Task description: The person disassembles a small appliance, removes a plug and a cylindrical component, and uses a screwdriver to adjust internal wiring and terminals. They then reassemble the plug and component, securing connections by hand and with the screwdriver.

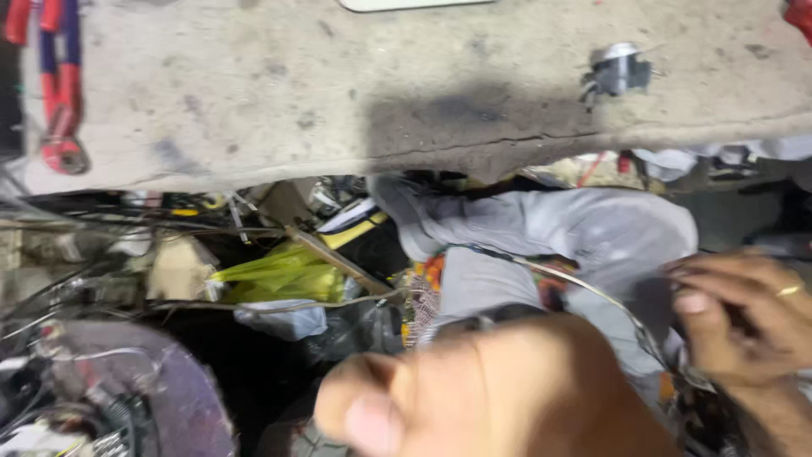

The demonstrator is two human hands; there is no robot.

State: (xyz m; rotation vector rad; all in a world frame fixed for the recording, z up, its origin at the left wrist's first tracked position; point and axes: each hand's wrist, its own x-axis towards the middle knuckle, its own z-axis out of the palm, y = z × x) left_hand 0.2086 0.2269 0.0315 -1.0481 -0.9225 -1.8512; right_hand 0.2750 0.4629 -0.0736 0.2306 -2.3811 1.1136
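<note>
My left hand [499, 389] fills the bottom middle, very close and blurred. Its fingers are curled and the thumb points left; whatever is inside the fist is hidden. My right hand [744, 326], with a ring on one finger, is at the right edge with its fingers bent inward over a dark gap. A thin grey wire [605, 300] curves across grey cloth [575, 233] toward that hand. Blur hides whether either hand grips the wire.
A rough concrete slab [338, 93] spans the top, with red-and-blue pliers [59, 93] at its left and a small metal part [617, 72] at its right. Below it lie tangled wires [127, 224], a yellow plastic bag [283, 275] and a dark round disc [161, 398].
</note>
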